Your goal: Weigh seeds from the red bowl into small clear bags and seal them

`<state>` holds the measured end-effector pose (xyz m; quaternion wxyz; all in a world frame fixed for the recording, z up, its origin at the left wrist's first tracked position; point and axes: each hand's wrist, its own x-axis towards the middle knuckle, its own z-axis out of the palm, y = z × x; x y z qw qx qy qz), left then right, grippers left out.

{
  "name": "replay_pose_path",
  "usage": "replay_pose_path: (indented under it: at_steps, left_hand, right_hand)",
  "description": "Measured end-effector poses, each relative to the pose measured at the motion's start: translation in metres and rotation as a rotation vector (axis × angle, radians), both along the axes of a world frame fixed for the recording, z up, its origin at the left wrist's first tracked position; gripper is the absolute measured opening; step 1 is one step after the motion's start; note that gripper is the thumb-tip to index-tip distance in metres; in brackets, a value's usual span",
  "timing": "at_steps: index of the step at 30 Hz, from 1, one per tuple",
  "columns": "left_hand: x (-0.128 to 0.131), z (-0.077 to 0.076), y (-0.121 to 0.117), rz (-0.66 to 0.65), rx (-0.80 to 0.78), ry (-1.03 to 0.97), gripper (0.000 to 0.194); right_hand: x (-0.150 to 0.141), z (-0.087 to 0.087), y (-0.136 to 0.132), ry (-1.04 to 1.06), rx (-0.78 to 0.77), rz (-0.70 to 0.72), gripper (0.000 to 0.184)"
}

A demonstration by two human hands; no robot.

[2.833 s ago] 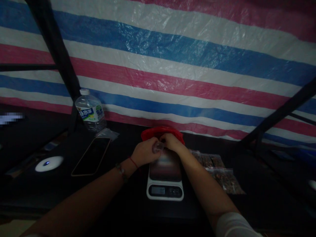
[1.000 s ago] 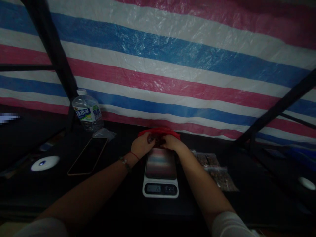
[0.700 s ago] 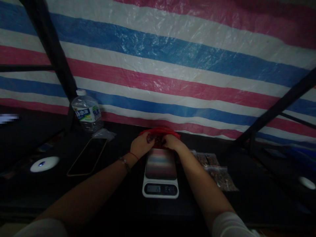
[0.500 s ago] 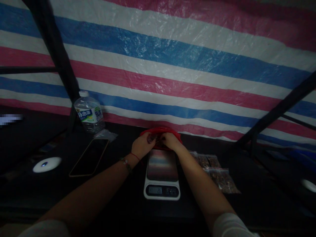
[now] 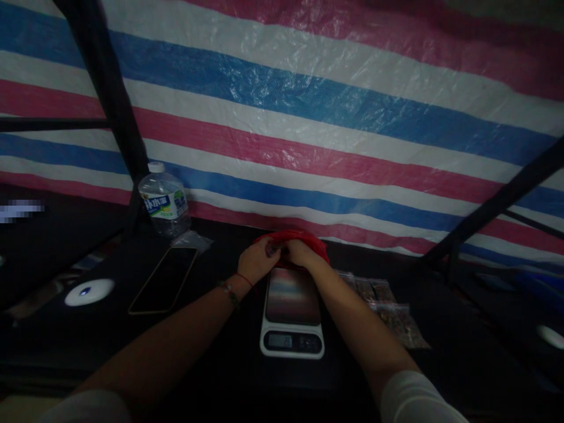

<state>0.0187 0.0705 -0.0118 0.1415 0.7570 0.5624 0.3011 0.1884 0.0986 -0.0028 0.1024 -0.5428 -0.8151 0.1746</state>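
Observation:
At the back of the black table lies an open red plastic bag (image 5: pixel 318 247), with dark brown loose bits in its mouth. My left hand (image 5: pixel 256 259) is at the bag's left side, closed on what looks like a small clear plastic bag (image 5: pixel 272 249). From the right, my right hand (image 5: pixel 300 254) dips into the red bag; its fingers are curled in and their tips hidden. Between my forearms stands a white kitchen scale (image 5: pixel 292 346) with a lit display and a shiny, bare plate, just in front of the red bag.
Several filled zip bags (image 5: pixel 399 323) lie right of my right forearm. To the left are a phone (image 5: pixel 165 282), a white oval device (image 5: pixel 89 292), a clear plastic piece (image 5: pixel 192 239) and a large water bottle (image 5: pixel 165 202). Striped sheeting (image 5: pixel 308 129) and black frame bars (image 5: pixel 110 88) rise behind.
My right hand has reached slightly deeper into the red bag, covering more of the brown bits. The whole view has shifted a little; the scale and other items stay in place.

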Motion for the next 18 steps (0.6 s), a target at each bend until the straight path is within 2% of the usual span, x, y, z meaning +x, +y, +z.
replay_pose_path:
  at_steps: [4, 7, 13, 18]
  left_hand:
    - [0.001, 0.002, -0.002, -0.011, 0.011, 0.017, 0.037]
    - [0.001, 0.003, -0.003, -0.010, 0.015, 0.008, 0.036]
    - [0.000, 0.006, -0.003, -0.037, -0.020, -0.013, 0.038]
    - [0.000, 0.005, -0.003, -0.027, -0.047, 0.102, 0.041]
  right_hand:
    - [0.008, 0.000, -0.004, 0.053, -0.038, 0.045, 0.027]
    - [0.005, 0.001, -0.004, 0.037, -0.050, -0.005, 0.023]
    - [-0.003, 0.005, 0.001, -0.127, 0.032, -0.069, 0.022]
    - [0.009, 0.009, 0.006, -0.112, 0.073, -0.094, 0.026]
